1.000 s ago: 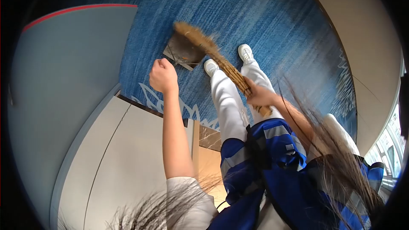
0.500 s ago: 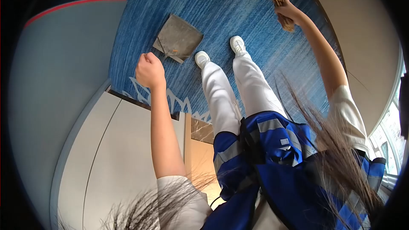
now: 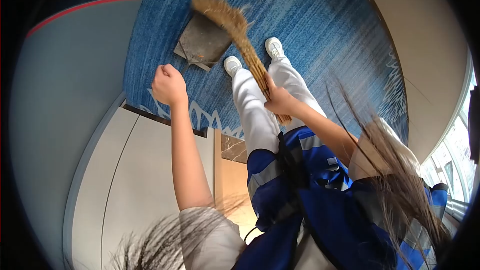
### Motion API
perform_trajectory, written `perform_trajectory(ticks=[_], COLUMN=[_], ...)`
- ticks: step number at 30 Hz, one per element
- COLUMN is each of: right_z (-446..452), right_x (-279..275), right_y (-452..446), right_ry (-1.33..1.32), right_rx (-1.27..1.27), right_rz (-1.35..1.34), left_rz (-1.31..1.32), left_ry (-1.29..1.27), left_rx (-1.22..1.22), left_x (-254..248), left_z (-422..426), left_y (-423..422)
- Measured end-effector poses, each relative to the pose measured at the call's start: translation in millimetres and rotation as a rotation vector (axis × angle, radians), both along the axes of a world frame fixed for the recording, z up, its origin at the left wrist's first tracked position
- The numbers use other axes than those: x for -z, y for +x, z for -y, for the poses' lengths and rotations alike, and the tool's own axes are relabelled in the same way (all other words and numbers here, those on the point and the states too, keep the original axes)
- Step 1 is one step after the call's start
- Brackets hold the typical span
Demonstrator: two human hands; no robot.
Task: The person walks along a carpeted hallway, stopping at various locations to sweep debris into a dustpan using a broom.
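Right hand [image 3: 281, 101] grips the straw broom [image 3: 245, 45], whose bristles reach beyond it to the dustpan's [image 3: 204, 41] edge.

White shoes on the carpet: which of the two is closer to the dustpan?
The person's left shoe. It stands just beside the dustpan, while the right shoe is farther off, on the other side of the broom in this view.

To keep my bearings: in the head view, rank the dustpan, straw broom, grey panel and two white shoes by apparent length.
1. Grey panel
2. Straw broom
3. Dustpan
4. Left white shoe and right white shoe: alike, so unranked
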State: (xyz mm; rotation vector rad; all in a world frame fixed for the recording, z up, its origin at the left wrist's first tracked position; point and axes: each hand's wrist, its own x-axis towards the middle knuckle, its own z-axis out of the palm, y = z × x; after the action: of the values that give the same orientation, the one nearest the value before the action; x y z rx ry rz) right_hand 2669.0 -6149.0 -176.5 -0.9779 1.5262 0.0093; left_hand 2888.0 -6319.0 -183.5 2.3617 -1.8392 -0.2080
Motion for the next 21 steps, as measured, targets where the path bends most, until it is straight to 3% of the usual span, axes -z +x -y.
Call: perform_trajectory(ticks=[2, 4, 8, 10, 12, 16, 18, 19, 21], right_z=[-26.7, 44.6, 92.8, 113.5, 131.5, 178.8, 191.6, 193.9, 200.7], right_x=[30.0, -40.9, -79.4, -90.3, -68.8, 7.7, 81.3, 90.8, 109.9], right_y=[-16.9, -59.9, -131.2, -152.0, -182.0, -202.9, -221.8, -211.8, -184.1], right_ry=[-0.573, 0.46, 0.378, 0.226, 0.054, -0.083, -0.25, -0.254, -0.12], right_rx=[-0.047, 0.412, 0.431, 0.308, 0.193, 0.275, 0.116, 0.111, -0.013], right_rz=[0.111, 0.392, 0.263, 0.027, -0.116, -0.041, -0.263, -0.255, -0.595], left_rz=[-0.004, 0.003, 0.01, -0.005, 0.007, -0.017, -0.047, -0.035, -0.015], left_ry=[-0.007, -0.018, -0.013, 0.043, 0.005, 0.069, 0.156, 0.156, 0.159], left_rx=[0.006, 0.016, 0.011, -0.018, 0.004, -0.038, -0.091, -0.084, -0.084], left_x=[-0.8, -1.9, 1.0, 1.1, 3.6, -3.1, -6.7, -6.6, -4.0], left_z=[0.4, 0.4, 1.4, 3.4, 4.3, 5.4, 6.7, 7.7, 7.3], left_y=[-0.4, -0.6, 2.3, 1.9, 2.5, 2.6, 0.2, 0.4, 1.7])
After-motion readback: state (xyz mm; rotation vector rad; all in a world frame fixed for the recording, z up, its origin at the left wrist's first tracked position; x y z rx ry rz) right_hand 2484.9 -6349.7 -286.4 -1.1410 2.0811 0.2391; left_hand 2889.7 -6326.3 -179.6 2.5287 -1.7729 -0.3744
